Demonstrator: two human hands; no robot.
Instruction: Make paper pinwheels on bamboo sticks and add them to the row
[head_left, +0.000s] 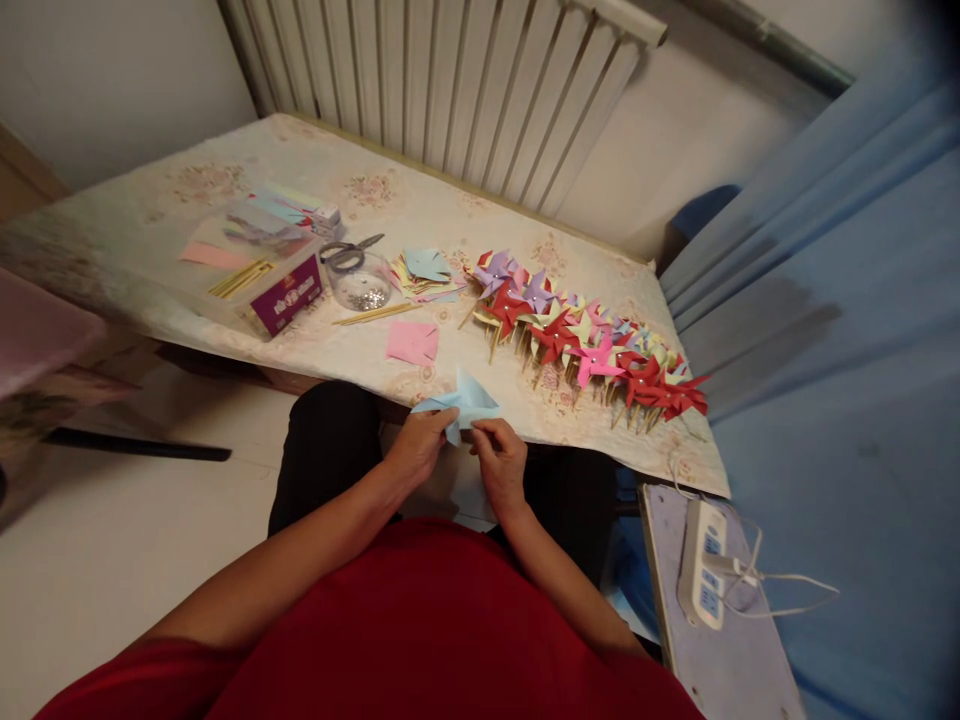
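Above my lap, at the table's near edge, a light blue paper pinwheel has its blades folded in. My left hand pinches it from the left, the thumb lying over the paper. My right hand is at its lower right side, thumb and forefinger pressed together; whatever is between those fingertips is too small to make out. Just beyond lies a pink cut paper square. Farther back are thin wooden sticks and a clear round dish of small shiny pins.
Many finished pinwheels on sticks lie in rows at the right. A stack of coloured paper squares, scissors and a purple-labelled box lie left of them. A power strip with cables rests on a side stand.
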